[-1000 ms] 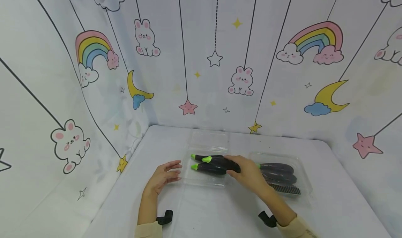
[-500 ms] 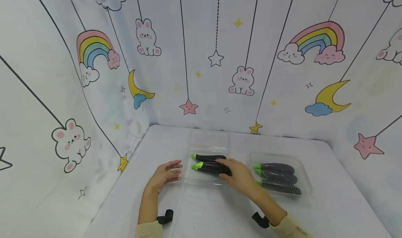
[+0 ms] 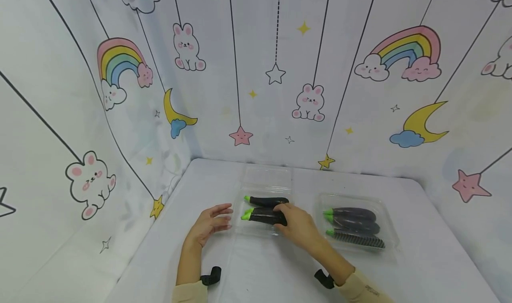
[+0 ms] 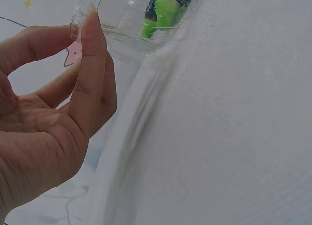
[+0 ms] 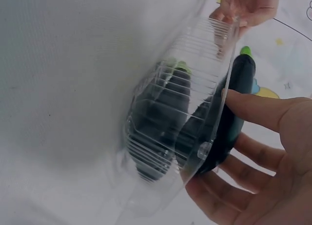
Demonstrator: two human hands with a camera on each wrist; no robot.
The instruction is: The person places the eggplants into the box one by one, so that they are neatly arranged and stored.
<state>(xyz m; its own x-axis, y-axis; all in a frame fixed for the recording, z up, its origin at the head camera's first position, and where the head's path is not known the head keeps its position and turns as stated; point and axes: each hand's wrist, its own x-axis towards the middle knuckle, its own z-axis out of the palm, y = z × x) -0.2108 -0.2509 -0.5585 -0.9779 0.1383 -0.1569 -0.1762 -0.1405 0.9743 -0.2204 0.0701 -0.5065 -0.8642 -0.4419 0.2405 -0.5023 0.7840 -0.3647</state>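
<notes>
A clear plastic box [image 3: 256, 232] with its lid laid back holds several dark purple eggplants with bright green stem ends. Thumb and fingers of my right hand [image 3: 295, 225] grip the thick end of one eggplant [image 3: 262, 218] low in the box's near part. Its stem end points left and lies beside another green stem. Farther back in the box lies a single eggplant [image 3: 266, 201]. My left hand [image 3: 208, 223] has its loosely bent fingers at the box's left edge; in the left wrist view the fingertips [image 4: 93, 35] meet the clear corner.
Right of the right hand stands a second clear box [image 3: 390, 223] with more eggplants [image 3: 354, 214] inside; the front one shows through the ridged wall. Both boxes stand on a white-covered table [image 3: 272, 272]. A white wall cloth [image 3: 216, 72] with printed cartoons closes off the back and sides.
The right hand, holding the eggplant, has moved left and down into the near part of the left box. The left hand has stayed at the box's edge.
</notes>
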